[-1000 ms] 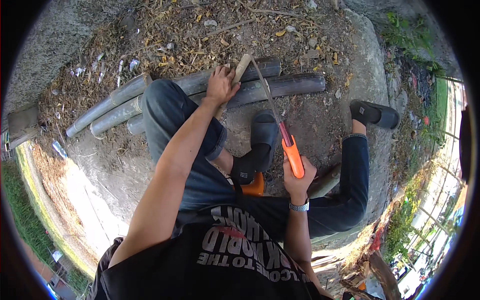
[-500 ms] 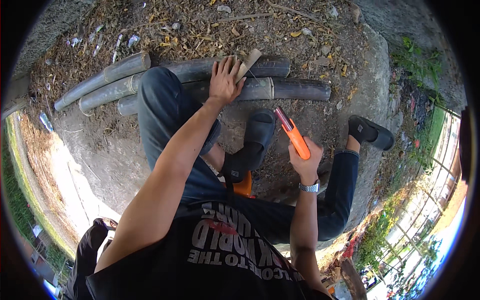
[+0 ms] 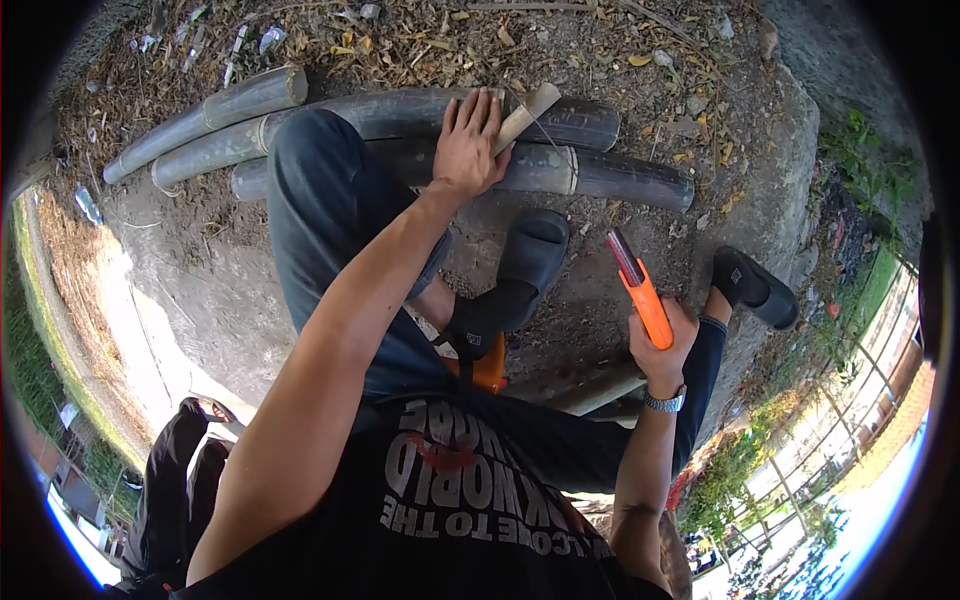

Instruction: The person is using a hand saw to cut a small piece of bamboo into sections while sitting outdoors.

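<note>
My left hand (image 3: 468, 145) lies flat on a pale cut stick (image 3: 530, 108) and pins it against several dark grey poles (image 3: 610, 175) lying side by side on the ground. My right hand (image 3: 662, 340) is closed around the orange handle of a hand saw (image 3: 640, 295), held up above my right leg, well clear of the poles. Only a short dark stub shows at the handle's upper end; I cannot make out a long blade. My left knee in blue trousers (image 3: 320, 190) rests over the poles.
Black shoes (image 3: 530, 262) (image 3: 752, 288) are on my feet on bare dirt strewn with dry leaves (image 3: 600, 50). An orange object (image 3: 490, 368) sits under my leg, and a pale pole (image 3: 600, 390) lies beneath my right leg. The slab edge drops off to greenery (image 3: 860, 200) on the right.
My right hand has drawn the saw back from the stick toward my body and raised it. My left hand has stayed on the stick and poles.
</note>
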### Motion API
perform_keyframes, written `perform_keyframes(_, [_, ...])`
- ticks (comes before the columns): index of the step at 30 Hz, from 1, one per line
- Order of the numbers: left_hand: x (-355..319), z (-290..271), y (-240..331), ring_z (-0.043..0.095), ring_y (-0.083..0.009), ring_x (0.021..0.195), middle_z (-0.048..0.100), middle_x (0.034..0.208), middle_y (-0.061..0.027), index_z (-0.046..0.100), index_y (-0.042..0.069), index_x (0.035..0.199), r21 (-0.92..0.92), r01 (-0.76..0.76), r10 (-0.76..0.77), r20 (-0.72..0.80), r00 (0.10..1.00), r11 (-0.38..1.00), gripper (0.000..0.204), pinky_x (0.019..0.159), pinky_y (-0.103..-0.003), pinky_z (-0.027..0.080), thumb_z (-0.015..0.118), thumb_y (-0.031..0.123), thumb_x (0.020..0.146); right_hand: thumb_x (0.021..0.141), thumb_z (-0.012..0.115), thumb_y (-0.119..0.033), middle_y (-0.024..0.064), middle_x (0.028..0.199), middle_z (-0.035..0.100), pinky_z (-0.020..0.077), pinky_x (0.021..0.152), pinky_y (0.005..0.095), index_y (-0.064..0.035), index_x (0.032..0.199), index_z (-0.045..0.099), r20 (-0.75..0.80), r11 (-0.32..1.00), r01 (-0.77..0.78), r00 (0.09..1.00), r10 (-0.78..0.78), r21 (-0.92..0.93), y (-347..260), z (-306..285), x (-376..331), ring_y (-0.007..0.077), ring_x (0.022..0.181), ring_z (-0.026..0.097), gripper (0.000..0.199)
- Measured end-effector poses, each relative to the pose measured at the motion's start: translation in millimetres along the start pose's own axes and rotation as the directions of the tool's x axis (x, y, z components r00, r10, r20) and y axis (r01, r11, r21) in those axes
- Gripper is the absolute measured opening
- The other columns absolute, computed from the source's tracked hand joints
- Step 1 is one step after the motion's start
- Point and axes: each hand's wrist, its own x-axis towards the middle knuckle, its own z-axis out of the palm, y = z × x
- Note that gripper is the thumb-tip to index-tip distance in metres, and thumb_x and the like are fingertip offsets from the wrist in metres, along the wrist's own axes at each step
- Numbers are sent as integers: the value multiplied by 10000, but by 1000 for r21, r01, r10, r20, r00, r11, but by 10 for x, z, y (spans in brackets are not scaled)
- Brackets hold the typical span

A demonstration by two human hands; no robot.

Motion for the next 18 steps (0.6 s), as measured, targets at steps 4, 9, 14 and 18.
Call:
perform_keyframes(4, [35, -14, 59, 284, -323, 1551, 362, 1642, -202, 374, -29, 1565, 94, -44, 41, 34, 999, 995, 789, 1280, -512, 184, 607, 376, 929, 774, 710, -7, 86, 608, 544, 434, 508, 337, -26, 758, 599, 39, 1000, -5, 999, 5, -22, 38, -134, -21, 243, 482, 547, 115])
perform_keyframes(9, [29, 7, -58, 290, -359, 1547, 364, 1631, -236, 371, -57, 1557, 33, -64, 62, 46, 997, 997, 789, 1286, -514, 174, 600, 345, 919, 764, 753, -48, 76, 595, 520, 426, 498, 331, -38, 726, 552, -23, 997, -35, 999, 33, -65, 274, -232, 483, 211, 477, 519, 206])
perform_keyframes(14, [20, 65, -43, 288, -388, 1544, 367, 1618, -267, 370, -66, 1554, 29, -59, 59, -2, 998, 998, 789, 1286, -526, 162, 609, 336, 919, 699, 780, -53, 97, 662, 608, 511, 532, 361, -39, 767, 602, 137, 993, 112, 985, -107, -35, 101, -359, 178, 326, 544, 626, 191])
perform_keyframes(18, [138, 45, -1, 302, -424, 1530, 366, 1605, -304, 365, -96, 1545, -35, -119, 117, -55, 992, 992, 749, 1273, -549, 185, 592, 306, 956, 692, 753, -35, 113, 657, 607, 510, 527, 354, -17, 773, 600, 93, 995, 102, 991, -100, -16, 148, -350, 22, 319, 537, 634, 174])
